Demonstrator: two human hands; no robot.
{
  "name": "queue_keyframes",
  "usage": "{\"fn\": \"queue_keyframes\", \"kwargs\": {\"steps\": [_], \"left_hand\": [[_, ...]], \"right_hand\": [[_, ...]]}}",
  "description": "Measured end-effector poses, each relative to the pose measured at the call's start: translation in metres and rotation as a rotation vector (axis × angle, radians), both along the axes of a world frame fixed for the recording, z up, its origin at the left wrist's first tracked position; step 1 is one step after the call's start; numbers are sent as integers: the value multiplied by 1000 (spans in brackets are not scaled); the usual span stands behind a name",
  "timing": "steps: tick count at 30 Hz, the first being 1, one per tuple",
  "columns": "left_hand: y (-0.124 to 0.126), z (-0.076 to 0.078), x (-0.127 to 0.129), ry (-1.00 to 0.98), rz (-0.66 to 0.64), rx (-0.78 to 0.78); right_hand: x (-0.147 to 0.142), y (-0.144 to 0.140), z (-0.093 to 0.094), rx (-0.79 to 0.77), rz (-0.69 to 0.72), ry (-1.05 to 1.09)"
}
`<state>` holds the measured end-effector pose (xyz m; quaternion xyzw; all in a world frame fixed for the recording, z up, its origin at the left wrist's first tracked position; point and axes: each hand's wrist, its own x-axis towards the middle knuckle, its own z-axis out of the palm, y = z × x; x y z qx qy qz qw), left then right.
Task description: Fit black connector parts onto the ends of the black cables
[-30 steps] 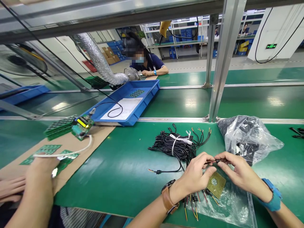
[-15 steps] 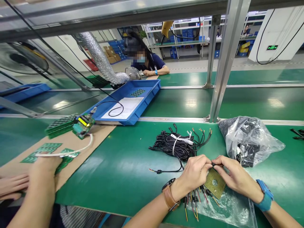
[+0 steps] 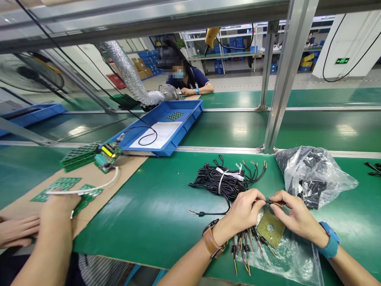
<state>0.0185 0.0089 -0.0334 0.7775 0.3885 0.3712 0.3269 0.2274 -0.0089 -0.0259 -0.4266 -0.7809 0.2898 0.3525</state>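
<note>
Both hands pinch one thin black lead with yellow-tipped wires (image 3: 272,203), left hand (image 3: 244,212) and right hand (image 3: 293,216); keep fingertips close to its bared end above the small brass-coloured square board (image 3: 270,229).

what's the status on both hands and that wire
Left hand and right hand pinch one black wire between them. Small board beneath. Wire bundle behind, clear.

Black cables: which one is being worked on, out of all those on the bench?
The single black cable pinched between the left hand and right hand; the tied bundle lies untouched behind them.
</note>
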Motion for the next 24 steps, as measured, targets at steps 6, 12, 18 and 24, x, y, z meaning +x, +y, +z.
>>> {"fn": "queue_keyframes", "kwargs": {"steps": [6,12,18,24], "left_hand": [[-2,-6,3,-44,30,48],[-3,-8,5,-50,47,40],[-5,-13,7,-59,77,-2],[0,-4,5,-3,-10,-9]], "right_hand": [[-2,0,-7,5,41,-2],[-5,-1,-14,16,65,29],[-12,-1,-14,43,63,47],[-4,3,-6,18,25,14]]}}
